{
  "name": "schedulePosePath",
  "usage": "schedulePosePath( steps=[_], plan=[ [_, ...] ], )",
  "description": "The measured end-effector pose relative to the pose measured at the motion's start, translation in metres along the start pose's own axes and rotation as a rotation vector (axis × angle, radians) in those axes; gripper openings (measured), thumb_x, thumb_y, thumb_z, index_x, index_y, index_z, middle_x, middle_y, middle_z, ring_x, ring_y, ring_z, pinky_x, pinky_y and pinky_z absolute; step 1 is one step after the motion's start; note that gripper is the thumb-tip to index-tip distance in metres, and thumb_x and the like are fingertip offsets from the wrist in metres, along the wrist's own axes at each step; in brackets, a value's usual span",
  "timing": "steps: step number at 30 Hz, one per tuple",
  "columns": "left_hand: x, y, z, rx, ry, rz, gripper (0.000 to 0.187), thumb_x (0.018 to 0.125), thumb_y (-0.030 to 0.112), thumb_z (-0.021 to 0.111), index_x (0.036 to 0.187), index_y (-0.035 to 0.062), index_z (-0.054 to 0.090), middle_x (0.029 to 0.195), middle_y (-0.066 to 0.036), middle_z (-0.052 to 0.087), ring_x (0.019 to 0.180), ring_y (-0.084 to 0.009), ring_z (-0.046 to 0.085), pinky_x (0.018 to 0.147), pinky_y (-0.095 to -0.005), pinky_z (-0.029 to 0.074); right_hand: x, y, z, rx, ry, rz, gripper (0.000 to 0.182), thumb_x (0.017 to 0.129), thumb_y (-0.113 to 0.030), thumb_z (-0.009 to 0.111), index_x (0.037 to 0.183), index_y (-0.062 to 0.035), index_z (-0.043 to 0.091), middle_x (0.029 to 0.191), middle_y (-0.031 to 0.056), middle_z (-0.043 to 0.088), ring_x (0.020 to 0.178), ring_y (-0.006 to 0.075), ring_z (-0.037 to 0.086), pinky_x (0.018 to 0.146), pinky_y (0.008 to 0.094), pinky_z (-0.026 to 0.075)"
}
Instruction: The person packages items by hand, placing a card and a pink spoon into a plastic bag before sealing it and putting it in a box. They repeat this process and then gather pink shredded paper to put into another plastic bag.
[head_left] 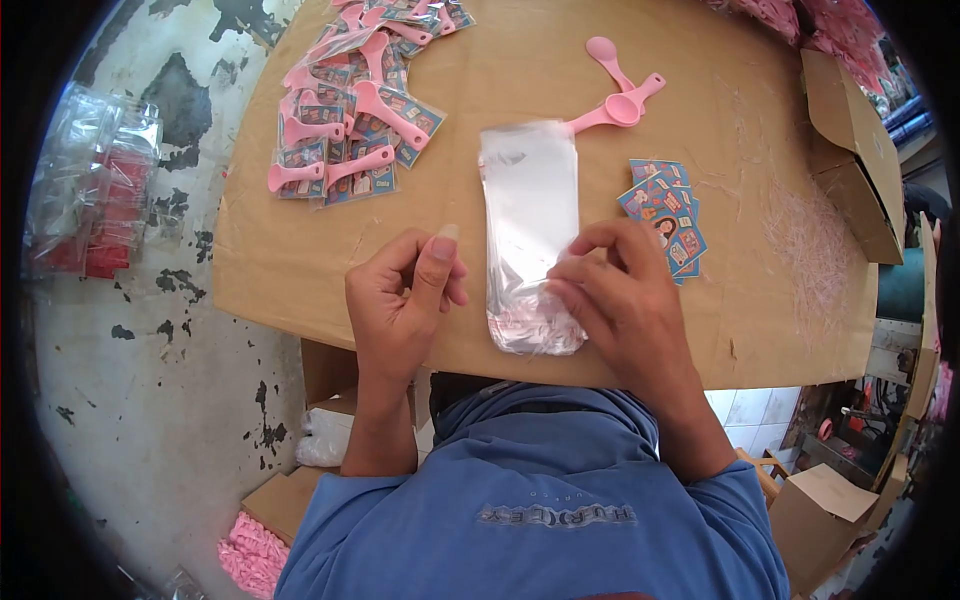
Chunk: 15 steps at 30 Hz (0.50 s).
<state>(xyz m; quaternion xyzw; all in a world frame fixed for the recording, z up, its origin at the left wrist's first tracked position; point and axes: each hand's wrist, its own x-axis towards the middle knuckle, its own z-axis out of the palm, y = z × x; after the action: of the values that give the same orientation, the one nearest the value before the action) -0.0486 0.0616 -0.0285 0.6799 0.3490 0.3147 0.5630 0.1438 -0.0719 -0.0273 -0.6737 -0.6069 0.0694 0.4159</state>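
Cardboard table point(300, 260), peeling floor at nine o'clock; right hand point(625, 295) pinches bags point(530, 220), left hand point(400, 300) loosely curled, empty; card print unreadable.

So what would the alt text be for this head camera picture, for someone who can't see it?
A person's right hand touches a stack of clear plastic bags on a cardboard-covered table, the left hand curled beside it. Loose pink spoons, small printed cards and a pile of packed spoons lie around.
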Motion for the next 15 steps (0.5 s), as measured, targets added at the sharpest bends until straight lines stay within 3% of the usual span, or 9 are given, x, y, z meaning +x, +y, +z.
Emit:
schedulePosePath(
  steps=[4, 7, 10, 15],
  plan=[
    [-0.002, 0.000, 0.001, -0.128, -0.063, -0.064, 0.043, 0.107, 0.033, 0.063, 0.083, -0.0016, 0.070, 0.070, -0.003, 0.065, 0.063, -0.0070, 0.061, 0.054, -0.0229, 0.043, 0.004, -0.002, -0.005, 0.019, 0.121, 0.023, 0.013, 0.081, -0.003, 0.080, 0.091, -0.0044, 0.073, 0.103, 0.0070, 0.062, 0.083, 0.0237, 0.052, 0.069, 0.0355, 0.044],
    [0.001, 0.002, 0.009, -0.137, -0.063, 0.015, 0.045, 0.108, 0.034, 0.061, 0.084, -0.0024, 0.071, 0.068, -0.003, 0.064, 0.062, -0.0062, 0.058, 0.055, -0.0224, 0.042, 0.004, -0.001, -0.007, 0.041, 0.128, 0.015, 0.015, 0.081, -0.002, 0.081, 0.093, -0.0041, 0.073, 0.103, 0.0072, 0.062, 0.085, 0.0240, 0.054, 0.070, 0.0362, 0.045],
    [0.005, 0.015, 0.016, 0.102, -0.059, 0.133, 0.054, 0.112, 0.038, 0.051, 0.088, -0.0055, 0.072, 0.069, -0.006, 0.065, 0.064, -0.0095, 0.061, 0.057, -0.0244, 0.044, 0.004, -0.002, -0.006, 0.092, 0.126, 0.011, 0.016, 0.081, -0.001, 0.081, 0.095, -0.0030, 0.073, 0.103, 0.0081, 0.063, 0.089, 0.0250, 0.056, 0.074, 0.0365, 0.046],
    [-0.002, 0.013, 0.017, 0.040, -0.155, -0.003, 0.058, 0.112, 0.039, 0.048, 0.089, -0.0070, 0.074, 0.071, -0.007, 0.067, 0.063, -0.0074, 0.055, 0.058, -0.0234, 0.041, 0.002, 0.004, -0.004, 0.124, 0.145, 0.029, 0.016, 0.081, 0.000, 0.080, 0.095, -0.0018, 0.072, 0.103, 0.0093, 0.063, 0.093, 0.0268, 0.058, 0.078, 0.0370, 0.048]
  ],
)
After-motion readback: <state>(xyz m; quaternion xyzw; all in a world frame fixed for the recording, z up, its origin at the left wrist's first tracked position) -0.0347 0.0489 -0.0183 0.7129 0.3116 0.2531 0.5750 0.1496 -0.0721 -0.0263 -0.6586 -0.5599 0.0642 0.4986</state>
